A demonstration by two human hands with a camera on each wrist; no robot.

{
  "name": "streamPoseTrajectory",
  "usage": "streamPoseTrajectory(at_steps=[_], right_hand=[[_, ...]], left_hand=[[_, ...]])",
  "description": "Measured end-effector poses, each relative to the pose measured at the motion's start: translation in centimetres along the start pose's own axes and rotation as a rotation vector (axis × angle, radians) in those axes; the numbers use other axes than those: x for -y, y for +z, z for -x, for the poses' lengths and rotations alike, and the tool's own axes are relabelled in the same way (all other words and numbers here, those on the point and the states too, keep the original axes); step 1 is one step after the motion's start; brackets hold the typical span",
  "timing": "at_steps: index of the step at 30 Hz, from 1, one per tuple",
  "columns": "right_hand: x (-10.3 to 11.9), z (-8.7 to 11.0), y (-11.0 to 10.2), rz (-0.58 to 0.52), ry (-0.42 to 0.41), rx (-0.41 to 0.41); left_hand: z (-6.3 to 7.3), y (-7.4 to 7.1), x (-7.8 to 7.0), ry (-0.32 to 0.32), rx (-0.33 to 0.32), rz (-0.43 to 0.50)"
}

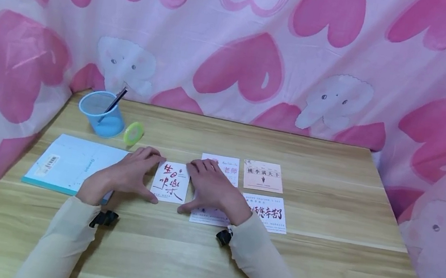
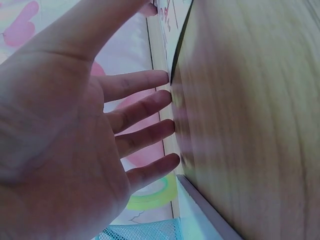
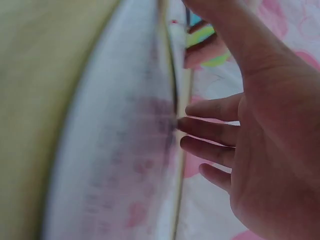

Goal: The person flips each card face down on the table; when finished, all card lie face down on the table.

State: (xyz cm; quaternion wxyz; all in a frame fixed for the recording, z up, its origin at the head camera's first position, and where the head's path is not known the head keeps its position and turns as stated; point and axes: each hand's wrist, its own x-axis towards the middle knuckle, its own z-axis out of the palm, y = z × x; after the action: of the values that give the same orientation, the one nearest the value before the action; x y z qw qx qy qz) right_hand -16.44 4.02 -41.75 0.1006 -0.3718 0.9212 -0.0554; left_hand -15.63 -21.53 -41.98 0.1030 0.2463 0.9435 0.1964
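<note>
A small white card (image 1: 170, 182) with red brush-style Chinese characters lies flat on the wooden table, one hand on either side of it. Along its left edge, the left hand (image 1: 126, 174) has thumb and fingers spread apart; its straight fingertips meet the tabletop in the left wrist view. The right hand (image 1: 214, 189) is at the card's right edge, fingers extended, partly covering a white printed card (image 1: 209, 218) beneath it. Whether either hand actually touches the red-lettered card cannot be made out. In the right wrist view, the printed card (image 3: 115, 150) is blurred.
Right of the hands lie a pinkish card (image 1: 262, 182) and a white card (image 1: 273, 221) with dark lettering. At the left are a pale blue notebook (image 1: 73, 158), a blue mesh pen cup (image 1: 109, 127) holding a pen, and a green tape roll (image 1: 134, 134). A heart-patterned curtain (image 1: 234, 72) borders the table.
</note>
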Motion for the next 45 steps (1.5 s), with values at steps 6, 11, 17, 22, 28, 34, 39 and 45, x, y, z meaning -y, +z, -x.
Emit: streamPoseTrajectory(at_steps=[6, 11, 17, 22, 28, 34, 39, 45], right_hand=[[-0.1, -0.3, 0.7, 0.031, -0.001, 0.011], [-0.3, -0.3, 0.7, 0.01, 0.002, -0.008], [-0.6, -0.4, 0.7, -0.016, 0.019, -0.029], [-0.7, -0.7, 0.7, -0.025, 0.016, -0.048], [-0.6, -0.8, 0.6, 0.0, 0.001, -0.059], [-0.6, -1.1, 0.8, 0.002, 0.002, -0.075], [-0.5, -1.2, 0.8, 0.02, -0.002, -0.095], [-0.7, -0.9, 0.7, -0.033, -0.009, -0.084]], left_hand=[[0.1, 0.3, -0.1, -0.024, -0.002, 0.008], [0.0, 0.1, -0.4, -0.028, 0.006, 0.015], [-0.1, -0.1, -0.6, -0.031, 0.015, 0.014], [-0.1, 0.0, -0.6, -0.03, 0.014, 0.01], [-0.1, 0.3, -0.8, -0.01, -0.011, -0.002], [-0.7, 1.0, -1.2, 0.008, -0.025, -0.017], [-1.2, 1.4, -1.7, 0.001, -0.037, -0.074], [-1.4, 1.4, -1.9, 0.012, -0.041, -0.106]])
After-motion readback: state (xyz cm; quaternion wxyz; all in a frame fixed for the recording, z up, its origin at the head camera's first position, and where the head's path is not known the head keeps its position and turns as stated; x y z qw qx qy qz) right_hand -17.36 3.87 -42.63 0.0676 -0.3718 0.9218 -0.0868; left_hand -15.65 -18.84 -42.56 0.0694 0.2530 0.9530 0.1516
